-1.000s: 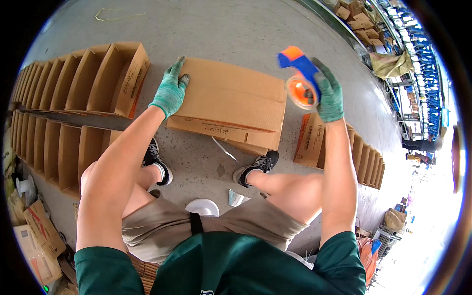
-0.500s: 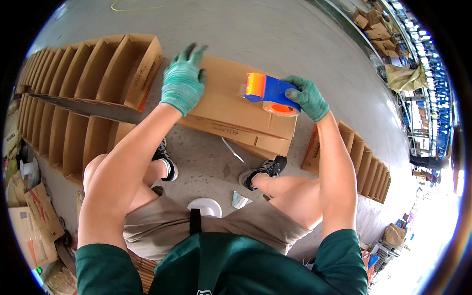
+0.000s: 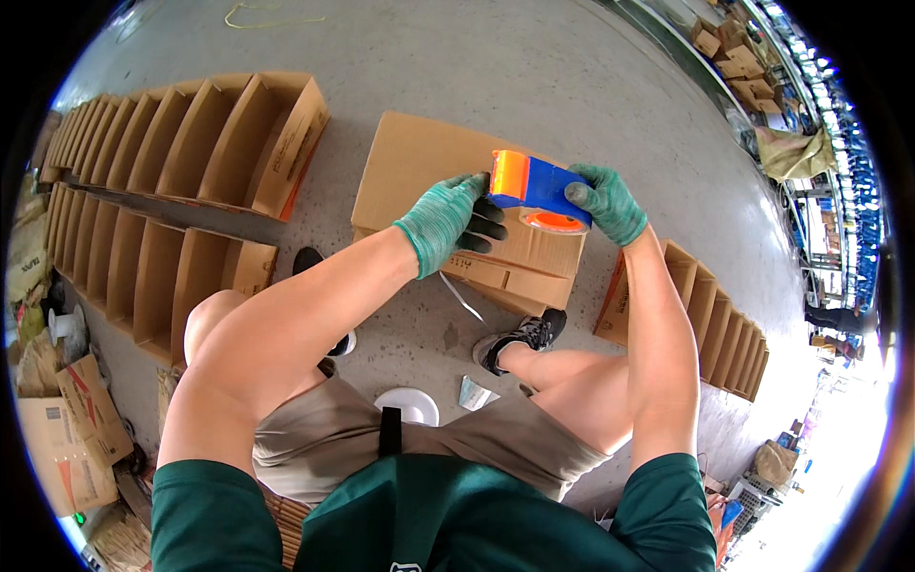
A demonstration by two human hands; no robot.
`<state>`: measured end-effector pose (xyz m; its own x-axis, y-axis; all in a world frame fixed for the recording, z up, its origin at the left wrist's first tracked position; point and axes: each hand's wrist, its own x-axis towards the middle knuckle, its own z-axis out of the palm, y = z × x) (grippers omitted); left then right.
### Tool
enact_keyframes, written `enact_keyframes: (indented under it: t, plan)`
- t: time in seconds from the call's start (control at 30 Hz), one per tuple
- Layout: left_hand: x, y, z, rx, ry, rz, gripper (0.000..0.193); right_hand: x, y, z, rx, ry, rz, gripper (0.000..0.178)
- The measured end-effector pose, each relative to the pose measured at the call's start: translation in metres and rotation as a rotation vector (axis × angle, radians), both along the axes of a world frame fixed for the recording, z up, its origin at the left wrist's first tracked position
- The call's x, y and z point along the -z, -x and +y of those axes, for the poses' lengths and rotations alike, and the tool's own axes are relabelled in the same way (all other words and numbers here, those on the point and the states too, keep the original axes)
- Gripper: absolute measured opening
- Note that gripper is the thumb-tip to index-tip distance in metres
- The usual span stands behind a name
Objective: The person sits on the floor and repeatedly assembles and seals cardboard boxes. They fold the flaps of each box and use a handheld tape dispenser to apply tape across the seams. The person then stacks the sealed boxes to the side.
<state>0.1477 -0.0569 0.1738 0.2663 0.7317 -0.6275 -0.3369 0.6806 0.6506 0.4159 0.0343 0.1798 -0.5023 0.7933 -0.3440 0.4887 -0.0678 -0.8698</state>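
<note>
My right hand [image 3: 610, 202], in a green knit glove, grips the back end of a blue and orange tape dispenser [image 3: 551, 187] with a roll of clear tape. My left hand [image 3: 448, 219], gloved alike with dark fingertips, is at the dispenser's orange front end. Its upper digit meets that end, while the other fingers stand apart below. Whether any tape lies between them is too small to see. Under both hands, a closed brown cardboard box [image 3: 410, 157] rests in front of my feet.
Two rows of open cardboard boxes [image 3: 286, 143] stand on the left, one behind the other. Another row of boxes [image 3: 691, 296] is at the right. A white round object [image 3: 415, 402] and a scrap [image 3: 474, 393] lie between my legs. Shelving [image 3: 810, 105] runs along the far right.
My left hand has moved right and nearer me, from the box's left end to the front of the tape dispenser. My right hand keeps holding the dispenser.
</note>
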Motion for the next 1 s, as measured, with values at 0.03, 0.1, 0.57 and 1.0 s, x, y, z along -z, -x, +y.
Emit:
enact_keyframes:
  t: [0.03,0.1,0.57,1.0]
  plan:
    - [0.003,-0.002,-0.001,-0.024,-0.035,0.017,0.035,-0.002,0.002,0.000,-0.010,0.001,-0.011,0.061]
    - [0.003,-0.006,0.000,-0.032,-0.106,0.112,0.031,-0.008,0.004,-0.002,-0.020,0.004,-0.039,0.062]
    - [0.080,0.147,0.010,-0.571,-0.280,0.374,0.025,-0.033,0.061,-0.003,-0.140,-0.137,-0.292,0.050]
    - [0.110,0.130,0.024,-0.670,0.226,0.136,0.041,-0.033,0.067,-0.005,-0.180,-0.210,-0.333,0.051]
